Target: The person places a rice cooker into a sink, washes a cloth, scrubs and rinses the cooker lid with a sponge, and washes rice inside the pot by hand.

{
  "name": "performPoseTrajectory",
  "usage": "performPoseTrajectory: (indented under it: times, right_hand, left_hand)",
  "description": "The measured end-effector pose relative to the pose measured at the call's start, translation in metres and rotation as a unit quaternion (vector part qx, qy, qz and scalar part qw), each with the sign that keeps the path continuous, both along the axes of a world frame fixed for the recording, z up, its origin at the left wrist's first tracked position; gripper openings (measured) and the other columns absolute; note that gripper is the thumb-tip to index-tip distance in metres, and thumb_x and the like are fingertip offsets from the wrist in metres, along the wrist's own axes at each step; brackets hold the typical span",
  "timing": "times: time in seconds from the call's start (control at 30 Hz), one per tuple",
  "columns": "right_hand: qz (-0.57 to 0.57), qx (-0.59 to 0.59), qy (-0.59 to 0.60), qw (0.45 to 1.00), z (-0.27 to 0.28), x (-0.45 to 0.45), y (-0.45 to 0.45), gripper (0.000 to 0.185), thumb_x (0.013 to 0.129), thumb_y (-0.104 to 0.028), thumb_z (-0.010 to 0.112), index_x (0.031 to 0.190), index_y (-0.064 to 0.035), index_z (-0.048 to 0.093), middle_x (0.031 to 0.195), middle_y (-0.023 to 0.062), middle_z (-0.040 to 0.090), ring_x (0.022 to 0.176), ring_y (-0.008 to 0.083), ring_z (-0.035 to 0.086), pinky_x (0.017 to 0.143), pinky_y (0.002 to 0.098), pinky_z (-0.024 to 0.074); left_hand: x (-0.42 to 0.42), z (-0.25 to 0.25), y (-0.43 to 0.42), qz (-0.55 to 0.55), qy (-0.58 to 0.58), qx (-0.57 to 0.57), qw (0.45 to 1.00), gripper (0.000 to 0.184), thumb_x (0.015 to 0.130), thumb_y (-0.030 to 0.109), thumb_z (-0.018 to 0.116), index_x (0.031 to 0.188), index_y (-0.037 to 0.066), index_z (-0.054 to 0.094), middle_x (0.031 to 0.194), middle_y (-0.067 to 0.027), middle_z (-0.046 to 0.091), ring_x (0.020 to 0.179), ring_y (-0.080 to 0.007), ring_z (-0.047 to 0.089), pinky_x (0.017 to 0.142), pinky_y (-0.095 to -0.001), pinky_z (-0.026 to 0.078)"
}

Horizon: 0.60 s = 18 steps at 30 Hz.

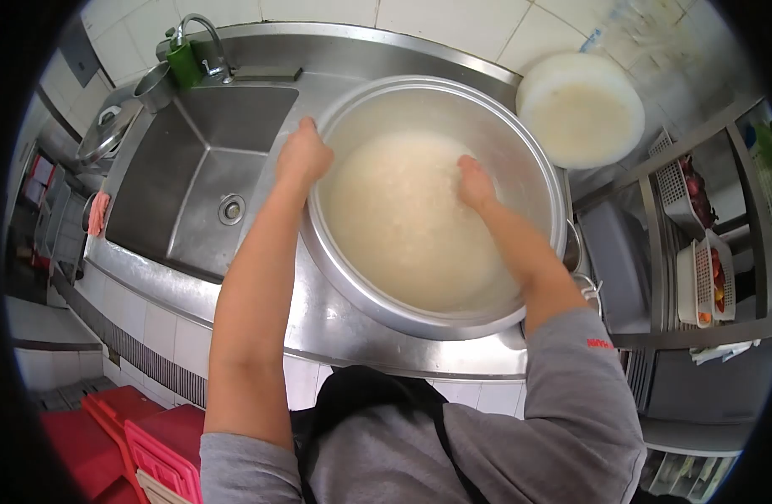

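A large round metal pot stands on the steel counter beside the sink. Inside is a cloudy, whitish liquid, with a paler mass showing through it; what it is made of cannot be made out. At the pot's left rim, my left hand is closed around the edge. My right hand reaches into the pot from the right side, at the whitish liquid. Its thumb side shows, but the other fingers are hidden in the liquid.
Left of the pot lies a steel sink with a tap behind it. A white tub holding pale liquid stands at the back right. Shelving with baskets is on the right. Red crates stand on the floor at lower left.
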State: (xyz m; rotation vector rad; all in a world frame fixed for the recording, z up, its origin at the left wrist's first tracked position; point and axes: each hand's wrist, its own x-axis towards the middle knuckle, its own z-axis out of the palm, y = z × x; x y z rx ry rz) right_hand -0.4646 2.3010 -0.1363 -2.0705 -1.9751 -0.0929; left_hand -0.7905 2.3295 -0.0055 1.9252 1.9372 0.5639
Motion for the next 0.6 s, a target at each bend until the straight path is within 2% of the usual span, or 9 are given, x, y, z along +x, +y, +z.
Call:
performPoseTrajectory:
  times: [0.13,0.17,0.2,0.3,0.33,0.4,0.43,0.5,0.6]
  right_hand:
    - [-0.182,0.133,0.17,0.959,-0.061,-0.027,0.021,0.02,0.079,-0.017,0.045,0.086,-0.0029,0.056,0.096,0.0143,0.055,0.094,0.0298,0.051,0.077,0.0419,0.0438]
    - [-0.006,0.117,0.017,0.993,-0.042,-0.05,0.01,0.023,0.08,-0.02,0.043,0.09,-0.0036,0.057,0.096,0.0153,0.056,0.094,0.0292,0.052,0.079,0.0422,0.0424]
    - [0.173,0.095,-0.137,0.971,-0.032,-0.062,0.004,0.027,0.082,-0.022,0.041,0.093,-0.0043,0.057,0.096,0.0162,0.057,0.094,0.0287,0.052,0.081,0.0425,0.0409]
    - [0.159,0.061,0.091,0.981,-0.029,-0.06,0.009,0.029,0.078,-0.023,0.046,0.098,-0.0075,0.059,0.101,0.0157,0.056,0.1,0.0301,0.049,0.089,0.0409,0.0351]
    - [0.165,0.065,0.09,0.98,-0.02,-0.064,0.019,0.029,0.078,-0.023,0.046,0.098,-0.0075,0.059,0.101,0.0157,0.056,0.1,0.0301,0.049,0.089,0.0409,0.0351]
    - [-0.106,-0.165,-0.019,0.98,-0.004,-0.078,0.039,0.03,0.08,-0.025,0.043,0.1,-0.0094,0.059,0.102,0.0146,0.057,0.102,0.028,0.049,0.09,0.0436,0.0335]
    - [-0.107,-0.162,-0.018,0.981,-0.015,-0.085,0.051,0.03,0.08,-0.025,0.043,0.1,-0.0094,0.059,0.102,0.0146,0.057,0.102,0.028,0.049,0.09,0.0436,0.0335]
    - [-0.109,-0.144,-0.256,0.95,-0.052,-0.108,0.081,0.029,0.081,-0.024,0.041,0.098,-0.0118,0.06,0.108,0.0132,0.055,0.107,0.0259,0.047,0.087,0.0475,0.034]
    - [0.064,-0.177,-0.274,0.943,-0.022,-0.166,0.047,0.045,0.083,-0.024,0.041,0.122,-0.0012,0.042,0.127,0.0165,0.039,0.119,0.0287,0.035,0.1,0.0465,0.0189]
  left_hand:
    - [0.0,0.002,0.0,0.003,0.0,-0.01,1.0,0.04,0.071,0.008,0.049,0.11,0.002,0.043,0.102,-0.0216,0.055,0.096,-0.034,0.054,0.081,-0.0402,0.043]
    - [0.0,0.001,0.0,0.002,0.001,-0.013,1.0,0.04,0.071,0.008,0.049,0.11,0.002,0.043,0.102,-0.0216,0.055,0.096,-0.034,0.054,0.081,-0.0402,0.043]
    - [0.0,0.0,0.0,0.0,0.0,-0.007,1.0,0.04,0.071,0.008,0.049,0.11,0.002,0.043,0.102,-0.0215,0.055,0.096,-0.0339,0.054,0.081,-0.0404,0.043]
    - [-0.001,0.0,-0.002,0.002,0.007,0.0,1.0,0.038,0.071,0.008,0.048,0.108,0.001,0.043,0.1,-0.0216,0.056,0.095,-0.0342,0.054,0.08,-0.0408,0.043]
    - [-0.001,0.002,-0.002,0.004,0.016,0.0,1.0,0.037,0.071,0.008,0.048,0.107,0.0,0.043,0.099,-0.0218,0.056,0.094,-0.0345,0.055,0.08,-0.0411,0.044]
    - [-0.002,0.003,-0.003,0.002,0.022,0.003,1.0,0.036,0.071,0.008,0.048,0.106,-0.001,0.043,0.097,-0.022,0.057,0.092,-0.035,0.055,0.079,-0.0415,0.044]
    - [0.0,0.002,-0.002,-0.006,0.023,0.003,1.0,0.035,0.071,0.008,0.048,0.104,-0.002,0.044,0.096,-0.0221,0.057,0.091,-0.0355,0.056,0.078,-0.0418,0.044]
    - [0.001,-0.002,-0.002,-0.012,0.025,0.013,1.0,0.034,0.071,0.008,0.048,0.104,-0.002,0.043,0.094,-0.0225,0.058,0.09,-0.0359,0.056,0.078,-0.0419,0.044]
    - [-0.001,0.006,-0.001,-0.005,0.026,0.011,1.0,0.034,0.071,0.008,0.049,0.103,-0.002,0.043,0.094,-0.0231,0.058,0.09,-0.0361,0.056,0.077,-0.0418,0.044]
